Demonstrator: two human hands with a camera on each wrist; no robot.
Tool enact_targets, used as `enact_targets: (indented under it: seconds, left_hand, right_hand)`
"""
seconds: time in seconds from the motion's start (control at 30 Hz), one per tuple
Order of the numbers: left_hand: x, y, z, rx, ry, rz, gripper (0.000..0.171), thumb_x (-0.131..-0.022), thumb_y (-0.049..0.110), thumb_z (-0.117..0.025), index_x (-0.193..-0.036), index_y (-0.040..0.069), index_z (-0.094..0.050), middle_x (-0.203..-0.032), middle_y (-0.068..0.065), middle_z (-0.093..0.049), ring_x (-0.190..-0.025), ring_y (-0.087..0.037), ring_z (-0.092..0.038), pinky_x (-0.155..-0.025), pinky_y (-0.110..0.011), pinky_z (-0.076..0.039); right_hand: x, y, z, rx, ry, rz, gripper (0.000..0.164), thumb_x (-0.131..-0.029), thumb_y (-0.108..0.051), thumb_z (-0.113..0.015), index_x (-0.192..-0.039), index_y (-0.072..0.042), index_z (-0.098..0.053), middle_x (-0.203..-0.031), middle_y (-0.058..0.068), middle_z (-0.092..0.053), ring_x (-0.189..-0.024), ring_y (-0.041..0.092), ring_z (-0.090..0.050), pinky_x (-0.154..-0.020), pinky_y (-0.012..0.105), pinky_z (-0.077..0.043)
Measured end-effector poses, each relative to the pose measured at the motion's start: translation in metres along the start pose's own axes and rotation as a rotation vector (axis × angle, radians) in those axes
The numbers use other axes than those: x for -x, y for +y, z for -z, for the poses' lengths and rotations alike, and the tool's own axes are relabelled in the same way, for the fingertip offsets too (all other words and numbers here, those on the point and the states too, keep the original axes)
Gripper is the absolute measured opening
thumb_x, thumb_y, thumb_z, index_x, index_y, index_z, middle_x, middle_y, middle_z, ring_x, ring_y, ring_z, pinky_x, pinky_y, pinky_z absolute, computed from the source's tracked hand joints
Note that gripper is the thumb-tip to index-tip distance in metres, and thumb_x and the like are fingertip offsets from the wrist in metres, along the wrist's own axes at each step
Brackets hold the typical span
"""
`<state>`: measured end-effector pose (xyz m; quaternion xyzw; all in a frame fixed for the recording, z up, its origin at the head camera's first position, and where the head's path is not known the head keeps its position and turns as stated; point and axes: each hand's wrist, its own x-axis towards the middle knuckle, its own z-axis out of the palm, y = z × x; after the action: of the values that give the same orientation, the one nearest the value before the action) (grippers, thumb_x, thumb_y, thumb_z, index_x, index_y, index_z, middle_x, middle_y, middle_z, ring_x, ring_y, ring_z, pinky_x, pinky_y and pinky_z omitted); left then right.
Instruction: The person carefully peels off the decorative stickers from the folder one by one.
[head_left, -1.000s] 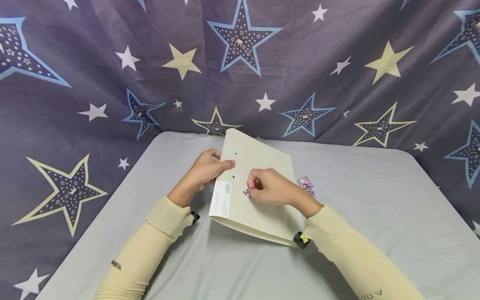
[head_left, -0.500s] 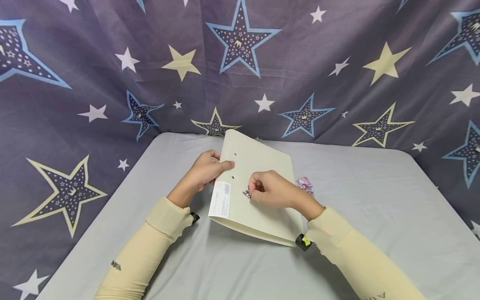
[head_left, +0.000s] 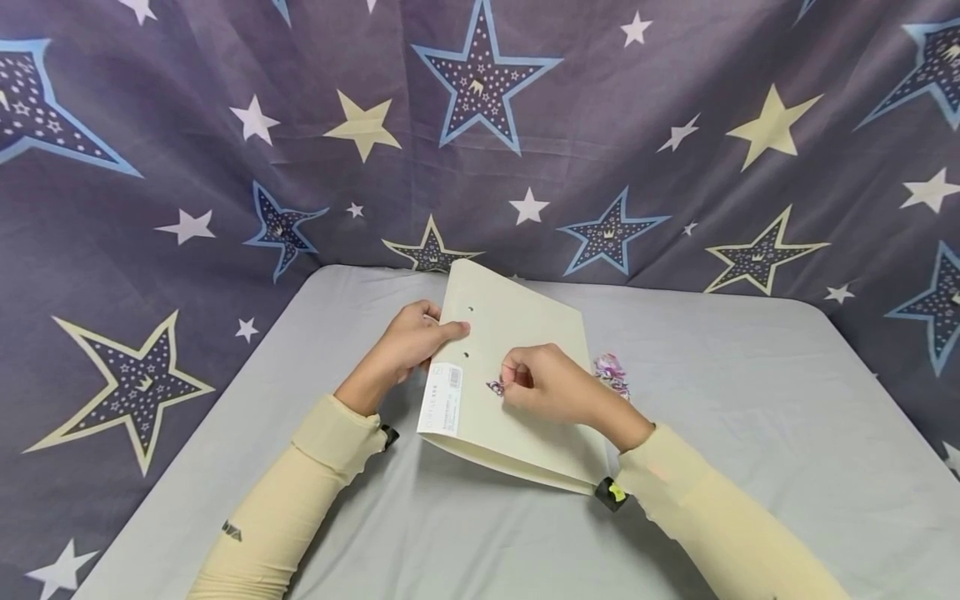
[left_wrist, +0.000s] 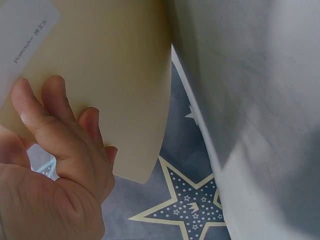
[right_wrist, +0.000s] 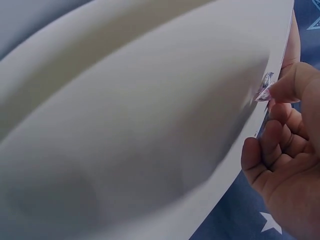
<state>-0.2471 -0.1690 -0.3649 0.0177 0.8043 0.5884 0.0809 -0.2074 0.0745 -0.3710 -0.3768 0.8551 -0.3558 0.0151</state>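
A cream file folder stands tilted over the bed, with two small holes and a white label along its spine. My left hand grips the spine side, thumb on the front cover; in the left wrist view the fingers lie against the back. In front of the cover, my right hand pinches a small shiny pink-and-purple piece, sticker-like, between thumb and index finger. The right wrist view shows this piece at the fingertips, close against the cover; whether it is stuck on is unclear.
More shiny pink and purple pieces lie on the grey sheet, just beyond the folder's right edge and partly behind my right arm. A star-patterned curtain hangs along the back and sides.
My right hand has shifted slightly right and down, leaving a bit more of the small purple piece showing. The left hand and the folder stay practically still.
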Motion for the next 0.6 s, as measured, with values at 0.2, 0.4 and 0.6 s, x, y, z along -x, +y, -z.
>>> enact_targets:
  seconds: [0.2, 0.4, 0.6]
  left_hand:
    - [0.0, 0.0, 0.0, 0.008, -0.005, 0.002, 0.037, -0.092, 0.023, -0.074, -0.105, 0.0, -0.048, -0.068, -0.008, -0.068, -0.038, -0.011, -0.053, -0.036, -0.025, -0.04]
    - [0.001, 0.001, 0.0, 0.0, -0.004, 0.001, 0.037, -0.092, 0.023, -0.074, -0.106, 0.0, -0.049, -0.068, -0.008, -0.068, -0.038, -0.011, -0.053, -0.036, -0.025, -0.04]
    - [0.001, 0.001, 0.0, 0.003, -0.011, -0.003, 0.037, -0.093, 0.023, -0.074, -0.106, 0.0, -0.048, -0.069, -0.009, -0.07, -0.038, -0.012, -0.054, -0.037, -0.025, -0.04]
  right_hand:
    - [0.004, 0.001, 0.0, -0.014, 0.021, -0.001, 0.016, -0.078, 0.001, -0.061, -0.078, -0.014, -0.059, -0.064, -0.008, -0.05, -0.059, 0.005, -0.045, -0.054, 0.021, -0.035]
    - [0.007, 0.005, 0.003, -0.017, 0.049, -0.008, 0.016, -0.077, 0.0, -0.062, -0.077, -0.016, -0.059, -0.064, -0.008, -0.05, -0.059, 0.006, -0.046, -0.054, 0.021, -0.036]
    - [0.013, 0.008, 0.009, -0.009, 0.085, -0.012, 0.015, -0.078, -0.001, -0.062, -0.077, -0.015, -0.059, -0.063, -0.009, -0.049, -0.058, 0.005, -0.044, -0.054, 0.021, -0.035]
